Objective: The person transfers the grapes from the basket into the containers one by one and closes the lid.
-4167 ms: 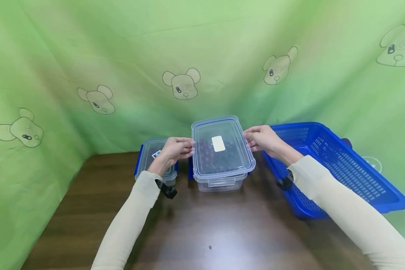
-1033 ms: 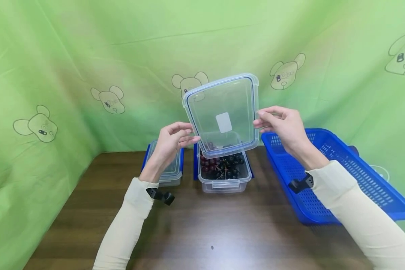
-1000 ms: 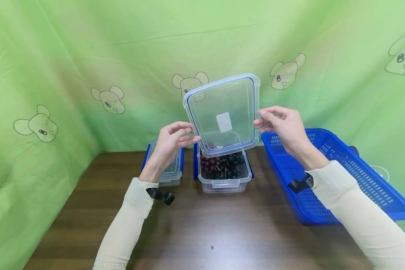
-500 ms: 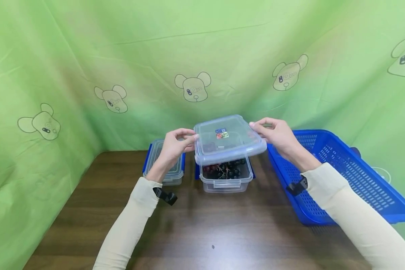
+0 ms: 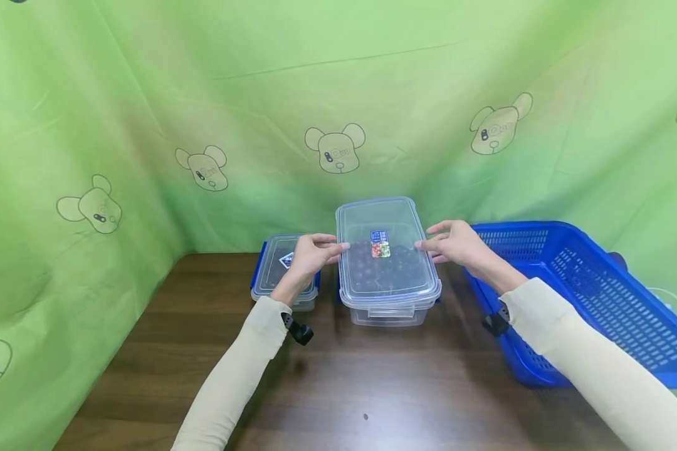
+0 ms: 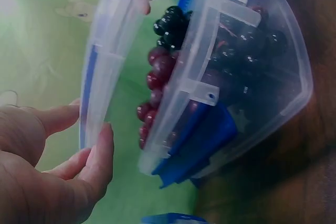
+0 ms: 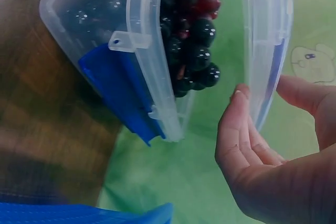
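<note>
A clear plastic lid [image 5: 386, 275] with a small coloured sticker hangs just above a clear food container [image 5: 388, 318], a gap showing between them in both wrist views. My left hand [image 5: 314, 254] pinches the lid's left edge between thumb and fingers. On the opposite edge, my right hand [image 5: 457, 244] pinches it the same way. Inside the container lie dark red grapes [image 6: 163, 66] and black grapes [image 7: 197, 59], heaped above the rim. Blue side latches [image 6: 202, 135] hang folded down along the container's walls.
Left of the container stands a smaller lidded box [image 5: 276, 257] with blue latches. A large blue perforated basket [image 5: 603, 300] sits at the right. All stand on a brown wooden table [image 5: 316, 388], with a green curtain [image 5: 248, 125] behind.
The lid was tipped up with a white label showing; it has since been turned over so the coloured sticker faces up, and lowered over the container. Both hands moved with it.
</note>
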A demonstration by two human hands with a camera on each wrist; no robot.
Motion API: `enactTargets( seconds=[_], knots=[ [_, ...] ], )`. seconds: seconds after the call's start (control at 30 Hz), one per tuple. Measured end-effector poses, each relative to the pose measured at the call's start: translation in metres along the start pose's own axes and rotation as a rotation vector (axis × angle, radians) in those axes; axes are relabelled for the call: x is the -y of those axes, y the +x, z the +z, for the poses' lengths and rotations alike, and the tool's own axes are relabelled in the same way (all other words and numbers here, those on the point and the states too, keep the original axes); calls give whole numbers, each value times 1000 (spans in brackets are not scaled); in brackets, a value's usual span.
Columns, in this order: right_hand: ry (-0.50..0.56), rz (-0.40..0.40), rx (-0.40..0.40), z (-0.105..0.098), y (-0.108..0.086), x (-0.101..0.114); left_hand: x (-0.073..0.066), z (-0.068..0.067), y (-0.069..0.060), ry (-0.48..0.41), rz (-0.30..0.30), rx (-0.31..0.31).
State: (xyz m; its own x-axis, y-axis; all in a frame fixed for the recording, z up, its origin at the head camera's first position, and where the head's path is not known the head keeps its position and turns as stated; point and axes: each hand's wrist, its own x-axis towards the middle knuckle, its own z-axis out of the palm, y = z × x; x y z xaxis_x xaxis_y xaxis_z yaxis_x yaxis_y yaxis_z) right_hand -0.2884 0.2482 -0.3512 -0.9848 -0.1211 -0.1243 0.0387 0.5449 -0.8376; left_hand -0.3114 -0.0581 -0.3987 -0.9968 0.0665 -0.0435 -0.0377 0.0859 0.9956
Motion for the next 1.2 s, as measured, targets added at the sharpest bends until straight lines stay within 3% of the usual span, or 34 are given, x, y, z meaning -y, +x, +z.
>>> enactTargets(
  seconds=[0.3,0.53,0.93,1.2],
  knots=[
    [-100,12,3,8,3,-12,15,7,7,83,-44,1],
    [-143,21,-14,14,4,-14,20,13,9,76,-64,-26],
    [-159,60,-26,15,5,-14,19,20,13,165,-88,-80],
    [-214,68,-18,15,5,-14,16,22,12,201,-97,-73]
  ],
)
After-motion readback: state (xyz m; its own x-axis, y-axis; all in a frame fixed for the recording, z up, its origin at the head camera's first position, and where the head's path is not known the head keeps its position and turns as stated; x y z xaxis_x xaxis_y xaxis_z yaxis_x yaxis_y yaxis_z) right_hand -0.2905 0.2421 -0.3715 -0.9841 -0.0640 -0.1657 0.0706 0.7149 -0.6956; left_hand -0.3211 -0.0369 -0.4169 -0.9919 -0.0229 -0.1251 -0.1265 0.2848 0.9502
